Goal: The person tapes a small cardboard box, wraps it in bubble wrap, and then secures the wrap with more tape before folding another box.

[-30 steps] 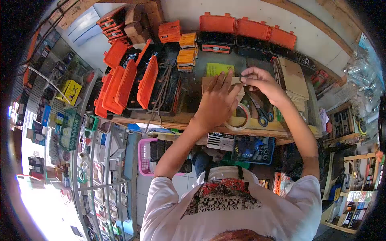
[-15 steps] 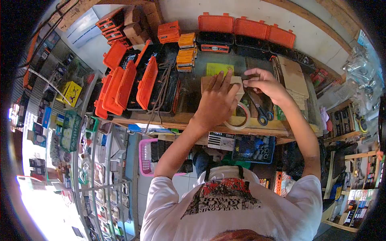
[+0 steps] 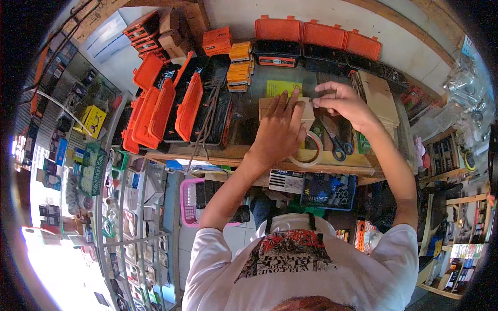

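Several orange-lidded cases point(image 3: 163, 111) stand open along the left of the desk point(image 3: 236, 152), long screws or similar pieces showing inside one. To their right, a looped cord point(image 3: 209, 111) hangs over the front edge; farther back, yellow-orange boxes point(image 3: 238, 75) are stacked. At centre, the small cardboard box point(image 3: 265, 105) lies under my left grip point(image 3: 277, 129), which is open, palm down, its fingers spread across the top. A yellow-green sheet point(image 3: 280, 87) lies just beyond it. Nearer my body, the roll of tape point(image 3: 318, 151) lies flat, partly beneath my left hand in this view. Just right of it, the scissors point(image 3: 341, 147) rest with handles toward me. Above them, my right grip point(image 3: 345, 106) is bent, thumb and fingertips at the box's right end; whether they pinch anything I cannot tell. Farther right, flat cardboard pieces point(image 3: 378, 98) lie stacked.
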Action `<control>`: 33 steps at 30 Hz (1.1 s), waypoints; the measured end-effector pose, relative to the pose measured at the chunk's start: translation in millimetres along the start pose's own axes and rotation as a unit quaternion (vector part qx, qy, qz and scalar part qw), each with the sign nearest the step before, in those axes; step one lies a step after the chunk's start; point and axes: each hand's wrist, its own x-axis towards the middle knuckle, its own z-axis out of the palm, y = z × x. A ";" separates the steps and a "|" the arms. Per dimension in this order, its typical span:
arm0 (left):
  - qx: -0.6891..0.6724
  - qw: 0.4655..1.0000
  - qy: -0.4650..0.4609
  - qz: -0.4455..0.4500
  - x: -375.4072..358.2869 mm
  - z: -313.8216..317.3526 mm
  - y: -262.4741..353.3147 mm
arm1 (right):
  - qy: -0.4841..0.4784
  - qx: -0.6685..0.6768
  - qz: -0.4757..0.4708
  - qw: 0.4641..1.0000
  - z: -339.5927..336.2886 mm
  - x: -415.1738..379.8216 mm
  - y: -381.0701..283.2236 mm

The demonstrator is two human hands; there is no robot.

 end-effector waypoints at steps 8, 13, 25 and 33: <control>0.011 1.000 -0.004 0.002 -0.6 -0.7 1.7 | -0.013 -0.010 0.000 1.000 -0.7 4.2 4.3; 0.005 1.000 -0.013 0.000 -0.8 -0.2 0.6 | -0.015 -0.027 0.008 1.000 0.3 5.8 5.6; 0.012 0.999 -0.030 0.007 -0.1 -5.7 2.3 | -0.011 -0.032 0.052 0.998 -1.3 7.6 6.3; 0.000 0.999 -0.049 0.004 -2.4 -0.5 0.0 | 0.004 0.003 0.062 0.998 8.9 6.3 26.2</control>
